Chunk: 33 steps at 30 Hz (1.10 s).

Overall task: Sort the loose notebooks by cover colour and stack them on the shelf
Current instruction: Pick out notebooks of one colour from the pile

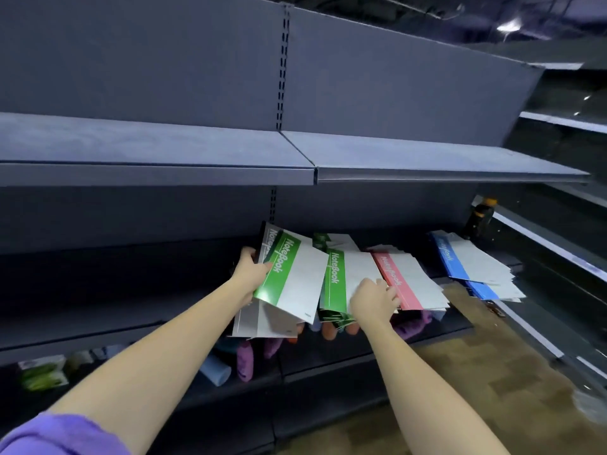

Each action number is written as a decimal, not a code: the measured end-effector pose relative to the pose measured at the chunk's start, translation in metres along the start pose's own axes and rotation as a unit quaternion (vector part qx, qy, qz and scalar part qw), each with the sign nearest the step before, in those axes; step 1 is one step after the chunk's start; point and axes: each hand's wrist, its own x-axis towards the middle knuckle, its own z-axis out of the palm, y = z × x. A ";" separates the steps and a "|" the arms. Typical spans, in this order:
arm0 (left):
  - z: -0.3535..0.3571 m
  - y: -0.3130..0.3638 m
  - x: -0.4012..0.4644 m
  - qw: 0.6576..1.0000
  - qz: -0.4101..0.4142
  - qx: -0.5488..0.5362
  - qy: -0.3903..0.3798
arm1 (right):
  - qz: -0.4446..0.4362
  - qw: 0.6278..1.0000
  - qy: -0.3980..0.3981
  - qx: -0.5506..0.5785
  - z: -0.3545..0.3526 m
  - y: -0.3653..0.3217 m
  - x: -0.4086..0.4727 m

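My left hand [251,269] grips a bundle of green-banded notebooks [290,277], tilted up off the middle shelf [138,310]. To its right a second green notebook [338,280] lies on a loose heap, and my right hand [374,298] rests on its white half with fingers curled at the edge. A pink-banded notebook [400,279] lies just right of that hand, on several more. Farther right, blue-banded notebooks [466,262] are spread in a loose pile at the shelf's end.
A bare grey shelf [295,156] runs above the notebooks. The shelf below holds rolled purple, orange and blue items [244,359] and green packets [42,372]. A dark bottle [479,216] stands at the far right, with brown floor [492,372] beneath.
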 end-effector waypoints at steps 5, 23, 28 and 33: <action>0.024 0.002 -0.033 0.999 0.001 -0.035 0.037 | -0.149 0.946 -0.085 0.275 -0.001 -0.007 -0.006; 0.027 -0.007 -0.064 0.977 -0.002 0.072 0.201 | -0.160 0.985 -0.057 0.023 -0.015 0.029 0.031; 0.013 -0.015 -0.065 0.949 -0.037 0.215 0.229 | -0.275 0.959 -0.068 0.027 -0.005 -0.002 0.017; 0.022 -0.027 -0.065 0.924 -0.004 0.331 0.193 | -0.321 0.944 -0.075 0.001 0.001 -0.013 -0.003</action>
